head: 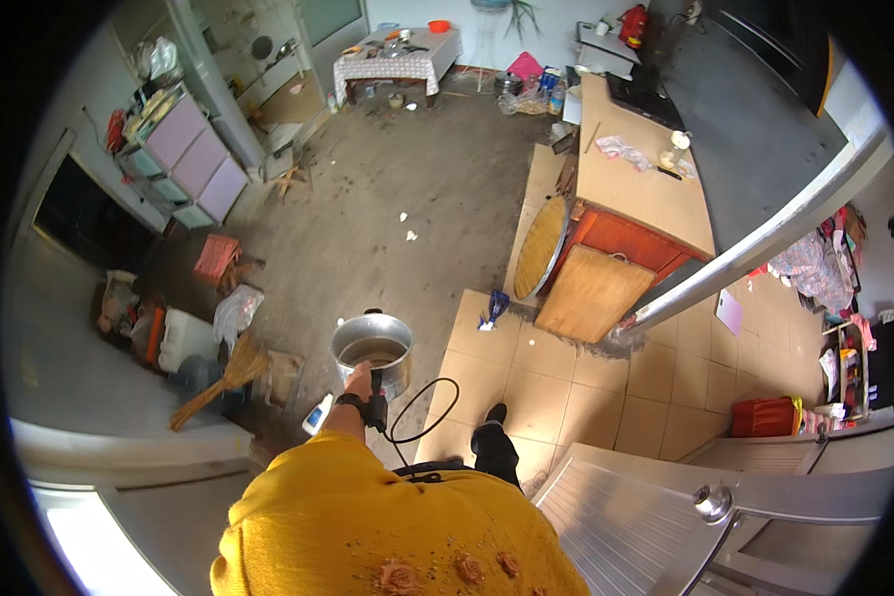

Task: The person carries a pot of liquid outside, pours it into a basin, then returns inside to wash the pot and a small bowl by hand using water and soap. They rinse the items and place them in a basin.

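My left hand (359,380) is at the near rim of a large metal pot (373,325), where the near handle would be; its fingers are partly hidden by the wrist and a strapped device. The pot has a dark far handle and brownish contents low inside. A black cable loops from the device on my wrist across to my waist. A white bottle with a blue label (318,414) is beside my forearm, near the pot. My right hand is out of view; before that side of my body lies the tiled floor (534,402).
A straw broom (227,376) and a white plastic jug (186,341) are at the left. Wooden boards, one round (541,249) and one rectangular (594,294), lean against a red cabinet. A metal-framed door (633,514) stands at the lower right. A blue item (498,304) lies on the tiles.
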The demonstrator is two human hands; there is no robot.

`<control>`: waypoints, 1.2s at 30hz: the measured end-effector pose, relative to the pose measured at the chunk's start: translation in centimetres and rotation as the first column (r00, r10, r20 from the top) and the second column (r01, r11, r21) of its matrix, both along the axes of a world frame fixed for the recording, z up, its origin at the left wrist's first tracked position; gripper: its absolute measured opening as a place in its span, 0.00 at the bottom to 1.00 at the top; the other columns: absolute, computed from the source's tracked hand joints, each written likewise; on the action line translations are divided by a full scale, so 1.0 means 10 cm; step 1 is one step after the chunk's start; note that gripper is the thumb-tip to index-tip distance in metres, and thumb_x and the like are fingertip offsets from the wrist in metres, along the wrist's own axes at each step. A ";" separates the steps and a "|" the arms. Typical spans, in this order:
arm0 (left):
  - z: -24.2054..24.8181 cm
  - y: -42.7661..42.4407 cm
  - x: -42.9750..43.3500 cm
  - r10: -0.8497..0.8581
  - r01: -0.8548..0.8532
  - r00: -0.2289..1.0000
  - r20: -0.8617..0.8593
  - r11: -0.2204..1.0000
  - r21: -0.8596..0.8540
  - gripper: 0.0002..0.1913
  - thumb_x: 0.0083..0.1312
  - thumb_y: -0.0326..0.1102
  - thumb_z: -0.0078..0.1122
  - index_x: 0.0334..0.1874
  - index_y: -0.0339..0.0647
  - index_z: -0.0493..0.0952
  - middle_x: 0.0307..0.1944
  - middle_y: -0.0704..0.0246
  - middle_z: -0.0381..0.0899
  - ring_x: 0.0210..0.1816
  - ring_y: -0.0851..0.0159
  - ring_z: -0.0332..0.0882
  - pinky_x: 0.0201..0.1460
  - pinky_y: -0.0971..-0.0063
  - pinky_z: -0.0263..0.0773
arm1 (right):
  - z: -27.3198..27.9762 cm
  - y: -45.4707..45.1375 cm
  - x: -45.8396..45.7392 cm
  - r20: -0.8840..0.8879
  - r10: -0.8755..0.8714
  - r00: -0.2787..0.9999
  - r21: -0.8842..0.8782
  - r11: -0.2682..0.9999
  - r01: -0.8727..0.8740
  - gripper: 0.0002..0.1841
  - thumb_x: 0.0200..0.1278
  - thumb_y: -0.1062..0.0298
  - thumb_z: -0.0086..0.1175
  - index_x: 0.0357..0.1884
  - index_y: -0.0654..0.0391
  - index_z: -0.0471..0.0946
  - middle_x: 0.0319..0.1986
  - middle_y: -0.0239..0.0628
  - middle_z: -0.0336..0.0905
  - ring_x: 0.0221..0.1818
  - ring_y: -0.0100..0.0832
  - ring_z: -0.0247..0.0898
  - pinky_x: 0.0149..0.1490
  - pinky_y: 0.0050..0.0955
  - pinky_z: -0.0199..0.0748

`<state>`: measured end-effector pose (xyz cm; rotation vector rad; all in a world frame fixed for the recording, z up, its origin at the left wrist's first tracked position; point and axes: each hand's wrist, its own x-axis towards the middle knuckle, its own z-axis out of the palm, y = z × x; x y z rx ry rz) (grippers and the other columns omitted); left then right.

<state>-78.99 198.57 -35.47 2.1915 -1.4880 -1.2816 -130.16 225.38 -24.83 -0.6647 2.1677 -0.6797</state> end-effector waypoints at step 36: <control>1.02 -4.33 1.47 0.647 -0.623 0.737 -0.195 0.762 0.175 0.14 0.64 0.43 0.50 0.31 0.38 0.77 0.17 0.65 0.75 0.16 0.65 0.75 0.18 0.69 0.69 | 0.06 -7.88 0.70 -0.096 0.698 0.710 0.159 0.715 -0.681 0.13 0.65 0.59 0.47 0.42 0.59 0.73 0.39 0.58 0.75 0.42 0.54 0.74 0.42 0.43 0.72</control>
